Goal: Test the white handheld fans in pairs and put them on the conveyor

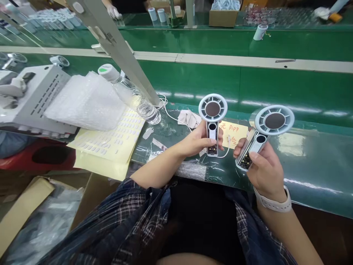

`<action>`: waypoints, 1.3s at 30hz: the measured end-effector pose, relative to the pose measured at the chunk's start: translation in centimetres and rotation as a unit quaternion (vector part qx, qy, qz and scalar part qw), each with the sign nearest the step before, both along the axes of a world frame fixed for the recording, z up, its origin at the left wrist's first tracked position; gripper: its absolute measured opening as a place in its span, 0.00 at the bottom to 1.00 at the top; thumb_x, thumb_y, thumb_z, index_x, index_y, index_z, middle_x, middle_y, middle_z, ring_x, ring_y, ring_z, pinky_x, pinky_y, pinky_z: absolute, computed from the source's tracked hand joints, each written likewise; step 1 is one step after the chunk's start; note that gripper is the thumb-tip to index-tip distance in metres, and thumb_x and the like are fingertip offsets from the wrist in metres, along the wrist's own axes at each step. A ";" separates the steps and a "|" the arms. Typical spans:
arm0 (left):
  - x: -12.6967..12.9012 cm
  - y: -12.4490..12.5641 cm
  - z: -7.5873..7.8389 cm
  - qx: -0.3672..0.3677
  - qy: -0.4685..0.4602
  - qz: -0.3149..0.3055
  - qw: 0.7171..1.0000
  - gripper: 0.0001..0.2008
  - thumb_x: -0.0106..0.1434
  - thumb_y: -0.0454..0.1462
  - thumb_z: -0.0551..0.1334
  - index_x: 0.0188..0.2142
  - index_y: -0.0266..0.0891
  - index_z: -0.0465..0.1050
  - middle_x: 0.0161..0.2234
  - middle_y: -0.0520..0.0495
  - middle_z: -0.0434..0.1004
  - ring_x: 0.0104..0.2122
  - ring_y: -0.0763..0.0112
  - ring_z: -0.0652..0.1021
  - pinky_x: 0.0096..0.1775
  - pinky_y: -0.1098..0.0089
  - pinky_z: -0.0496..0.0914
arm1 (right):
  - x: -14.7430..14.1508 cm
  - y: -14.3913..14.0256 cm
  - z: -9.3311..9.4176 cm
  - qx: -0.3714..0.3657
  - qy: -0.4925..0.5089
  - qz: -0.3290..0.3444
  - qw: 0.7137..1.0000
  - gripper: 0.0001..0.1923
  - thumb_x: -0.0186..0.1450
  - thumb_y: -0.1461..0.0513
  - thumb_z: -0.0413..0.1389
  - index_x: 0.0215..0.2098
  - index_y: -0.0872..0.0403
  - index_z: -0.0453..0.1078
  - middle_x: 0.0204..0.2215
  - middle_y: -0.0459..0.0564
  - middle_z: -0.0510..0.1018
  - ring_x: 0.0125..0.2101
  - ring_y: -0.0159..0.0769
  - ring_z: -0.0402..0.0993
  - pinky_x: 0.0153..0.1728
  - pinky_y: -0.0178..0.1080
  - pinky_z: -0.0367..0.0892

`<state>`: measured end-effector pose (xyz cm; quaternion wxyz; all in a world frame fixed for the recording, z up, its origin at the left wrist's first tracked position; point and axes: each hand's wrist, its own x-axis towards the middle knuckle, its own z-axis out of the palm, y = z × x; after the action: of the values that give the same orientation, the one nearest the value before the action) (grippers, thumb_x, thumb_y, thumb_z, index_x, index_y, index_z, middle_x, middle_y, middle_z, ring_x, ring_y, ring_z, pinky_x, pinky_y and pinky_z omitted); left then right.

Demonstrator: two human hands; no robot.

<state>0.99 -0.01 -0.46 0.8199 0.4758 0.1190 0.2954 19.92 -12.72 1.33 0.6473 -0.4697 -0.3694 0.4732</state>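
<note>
My left hand [197, 140] is wrapped round the handle of a small light-blue handheld fan [213, 107], held upright with its thumb on the handle's front. A second handheld fan [274, 120] is gripped in my right hand [264, 169] and leans to the right, that thumb on its handle too. Both fans have a round ringed head, a dark centre disc and a circuit board showing low in the handle. A white cable [226, 152] loops beside the left fan's base; whether it is plugged in I cannot tell. Behind the fans lies a yellow note [234, 131] with red writing.
A clear water bottle [135, 97] leans by a grey metal post [118, 48]. To the left are bubble wrap [88, 99], a yellow label sheet [106, 141] and a grey metal box [41, 95]. Beyond the green conveyor [193, 79], a gloved hand [113, 11] of another person shows.
</note>
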 end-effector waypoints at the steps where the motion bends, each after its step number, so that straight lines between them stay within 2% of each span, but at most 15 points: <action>1: 0.0 0.1 -0.2 0.014 -0.002 -0.004 1.000 0.30 0.61 0.40 0.76 0.54 0.43 0.60 0.43 0.50 0.73 0.37 0.69 0.81 0.42 0.61 0.79 | 0.0 0.0 -0.1 0.002 0.005 0.004 1.000 0.12 0.66 0.59 0.64 0.47 0.47 0.72 0.38 0.47 0.78 0.32 0.35 0.77 0.32 0.39 0.76; 4: -0.2 0.4 -0.3 0.047 0.011 -0.002 0.999 0.30 0.62 0.40 0.75 0.55 0.43 0.60 0.45 0.48 0.74 0.38 0.67 0.83 0.41 0.63 0.78 | -0.3 0.1 -0.3 -0.003 0.024 -0.001 1.000 0.12 0.65 0.61 0.65 0.47 0.47 0.75 0.38 0.46 0.79 0.31 0.34 0.77 0.33 0.37 0.76; 8: -0.4 0.4 0.1 0.050 0.018 -0.023 0.998 0.30 0.63 0.41 0.75 0.55 0.44 0.59 0.49 0.44 0.75 0.41 0.63 0.85 0.43 0.61 0.79 | -0.4 0.3 -0.3 -0.015 0.051 -0.006 0.999 0.11 0.65 0.60 0.65 0.46 0.47 0.75 0.39 0.47 0.80 0.32 0.34 0.78 0.34 0.37 0.78; 14: -0.4 0.4 0.1 0.077 0.002 -0.022 0.997 0.26 0.66 0.44 0.73 0.54 0.42 0.61 0.48 0.43 0.75 0.38 0.66 0.84 0.41 0.63 0.79 | -0.3 0.4 -0.2 -0.022 0.045 -0.001 0.999 0.10 0.64 0.58 0.66 0.43 0.48 0.74 0.39 0.47 0.80 0.33 0.35 0.79 0.34 0.39 0.78; 20: -0.5 0.2 0.5 0.065 0.011 -0.028 0.997 0.26 0.65 0.45 0.73 0.52 0.42 0.61 0.49 0.43 0.76 0.39 0.65 0.84 0.42 0.63 0.78 | -0.7 0.3 -0.2 -0.029 0.064 0.001 0.998 0.11 0.63 0.58 0.67 0.44 0.49 0.76 0.39 0.48 0.81 0.32 0.36 0.79 0.31 0.39 0.79; 26: 0.1 0.2 0.1 0.048 0.032 0.021 0.998 0.27 0.64 0.48 0.73 0.50 0.41 0.60 0.42 0.49 0.74 0.34 0.71 0.80 0.38 0.66 0.76 | -1.2 0.2 -0.3 -0.044 0.098 -0.021 0.994 0.18 0.63 0.59 0.67 0.51 0.49 0.76 0.37 0.48 0.80 0.30 0.35 0.78 0.27 0.37 0.78; 30: 0.1 0.3 0.4 0.024 0.054 0.048 0.997 0.31 0.62 0.51 0.74 0.51 0.42 0.59 0.40 0.51 0.73 0.31 0.73 0.78 0.35 0.67 0.76 | -1.3 0.2 -0.7 -0.050 0.093 -0.021 0.994 0.12 0.65 0.57 0.66 0.46 0.50 0.77 0.35 0.48 0.80 0.28 0.34 0.77 0.25 0.36 0.76; 34: -0.3 0.6 1.0 0.071 0.031 0.024 0.997 0.28 0.63 0.49 0.73 0.51 0.41 0.60 0.38 0.50 0.72 0.32 0.71 0.78 0.36 0.66 0.75 | -1.3 0.1 -0.9 -0.039 0.079 -0.006 0.996 0.13 0.65 0.57 0.67 0.47 0.49 0.76 0.35 0.47 0.80 0.28 0.34 0.77 0.25 0.36 0.77; 39: -0.3 0.8 0.7 0.087 0.056 0.059 0.993 0.28 0.64 0.49 0.72 0.51 0.42 0.59 0.40 0.51 0.72 0.34 0.71 0.78 0.37 0.66 0.75 | -1.3 0.2 -0.8 -0.041 0.080 -0.012 0.996 0.12 0.63 0.56 0.67 0.43 0.49 0.76 0.36 0.47 0.80 0.29 0.34 0.76 0.25 0.36 0.77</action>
<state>0.66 0.84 0.21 0.7486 0.5534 0.1663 0.3250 18.58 -12.50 0.51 0.6607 -0.4612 -0.2904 0.5162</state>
